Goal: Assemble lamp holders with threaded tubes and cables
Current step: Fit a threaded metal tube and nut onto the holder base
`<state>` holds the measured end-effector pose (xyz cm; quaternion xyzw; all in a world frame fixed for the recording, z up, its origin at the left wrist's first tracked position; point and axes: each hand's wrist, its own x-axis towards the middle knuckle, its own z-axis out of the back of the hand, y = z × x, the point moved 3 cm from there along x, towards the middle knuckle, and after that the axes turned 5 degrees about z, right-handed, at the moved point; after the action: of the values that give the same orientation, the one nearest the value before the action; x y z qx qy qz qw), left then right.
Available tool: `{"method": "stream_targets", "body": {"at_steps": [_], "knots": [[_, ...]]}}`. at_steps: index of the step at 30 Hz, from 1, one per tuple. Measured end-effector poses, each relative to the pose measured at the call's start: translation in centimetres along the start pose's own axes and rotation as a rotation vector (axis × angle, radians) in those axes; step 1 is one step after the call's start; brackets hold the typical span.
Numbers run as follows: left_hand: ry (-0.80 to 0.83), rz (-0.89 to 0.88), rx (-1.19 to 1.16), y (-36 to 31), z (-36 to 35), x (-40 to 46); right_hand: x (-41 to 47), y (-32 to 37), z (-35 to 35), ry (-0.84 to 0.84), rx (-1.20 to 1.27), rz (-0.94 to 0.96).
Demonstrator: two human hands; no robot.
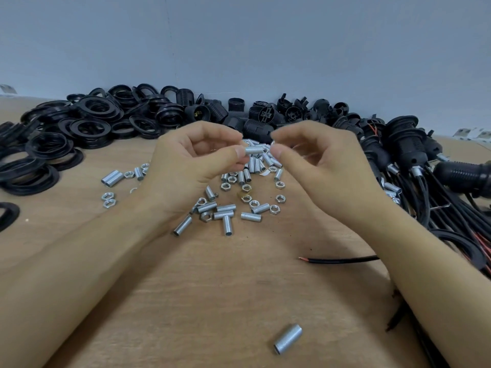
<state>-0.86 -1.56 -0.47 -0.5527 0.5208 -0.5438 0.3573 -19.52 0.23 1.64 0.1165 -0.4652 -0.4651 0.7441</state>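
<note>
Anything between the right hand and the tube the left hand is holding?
Nothing visible. The left hand pinches the threaded tube, whose free end points at the right hand; only open air separates it from the right fingertips.

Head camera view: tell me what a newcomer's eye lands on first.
The two hands at centre: the left hand pinches a threaded tube, the right hand close beside it. Below them, loose tubes and nuts lie scattered on the wooden table; black rings heap at far left.
</note>
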Motion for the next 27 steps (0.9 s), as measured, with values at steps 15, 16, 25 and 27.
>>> {"method": "stream_targets", "body": {"at_steps": [15,16,25,27], "knots": [[0.070,0.076,-0.085,0.4,-0.1,0.1,-0.6,1.3,-0.8,-0.022,-0.077,0.310],[0.078,0.081,-0.098,0.4,-0.1,0.2,-0.6,1.3,-0.8,-0.022,-0.090,0.320],[0.077,0.148,-0.082,0.7,0.0,0.3,-0.5,1.3,-0.5,0.002,-0.173,0.466],[0.081,0.172,-0.074,0.9,0.0,0.3,-0.4,1.4,-0.4,0.000,-0.176,0.509]]}}
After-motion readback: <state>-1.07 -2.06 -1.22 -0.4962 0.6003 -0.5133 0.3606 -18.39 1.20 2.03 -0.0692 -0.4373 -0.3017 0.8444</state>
